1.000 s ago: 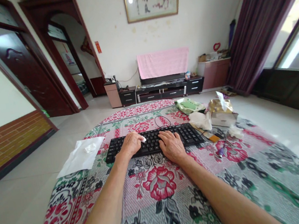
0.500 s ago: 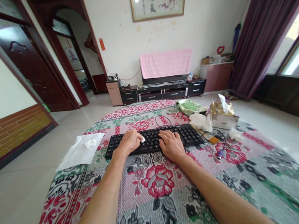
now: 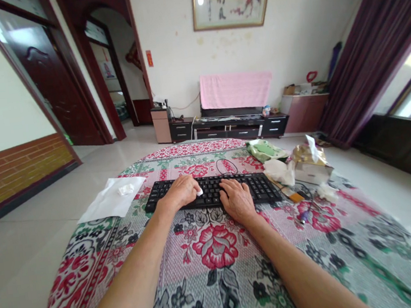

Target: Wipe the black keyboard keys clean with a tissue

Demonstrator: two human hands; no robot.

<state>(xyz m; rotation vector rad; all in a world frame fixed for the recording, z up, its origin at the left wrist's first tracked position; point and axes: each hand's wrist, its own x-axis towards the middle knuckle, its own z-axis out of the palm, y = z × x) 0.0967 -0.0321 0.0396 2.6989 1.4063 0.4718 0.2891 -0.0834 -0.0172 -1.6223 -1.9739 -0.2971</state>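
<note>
A black keyboard (image 3: 264,187) lies across the flowered tablecloth in front of me. My left hand (image 3: 183,190) is closed over its left half, with a small white wad of tissue (image 3: 200,192) poking out at the fingertips against the keys. On the right half of the keys, my right hand (image 3: 236,197) rests palm down with its fingers stretched out; nothing shows in it. The keys beneath both hands are hidden.
At left lies a white sheet (image 3: 102,202) with a crumpled tissue (image 3: 126,189). A tissue box (image 3: 312,168), a green packet (image 3: 265,150), white crumpled tissue (image 3: 279,171) and an orange piece (image 3: 297,197) with cables sit at right. A TV cabinet (image 3: 213,127) stands beyond.
The camera view has turned slightly left and tilted. My left hand with the tissue has shifted a little on the keys; my right hand stays in place on the keyboard.
</note>
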